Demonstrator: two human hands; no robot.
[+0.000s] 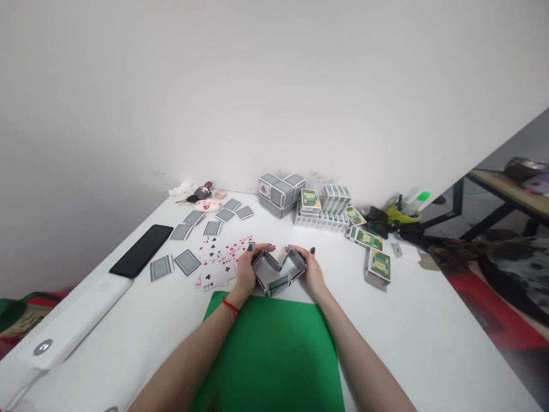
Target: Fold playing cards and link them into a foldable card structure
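Observation:
Both hands clasp a heart-shaped frame of playing cards [278,284], open at the top with a notch at its far side. My left hand [247,269] curves round its left wall, and my right hand [314,270] round its right wall. The frame sits at the far edge of a green mat [274,349]. Face-up playing cards [217,269] are spread beside my left hand, some partly hidden behind it. Further left and back lie several face-down playing cards [187,262]. At the back stands a card-covered box [281,194] with a grey pattern.
Stacked card packs [321,220] stand by the wall. An opened card pack [378,268] lies to the right. A black phone [141,250] and a white device [77,320] line the left edge. Keys and small trinkets [203,194] lie back left; a yellow holder [401,212] stands back right.

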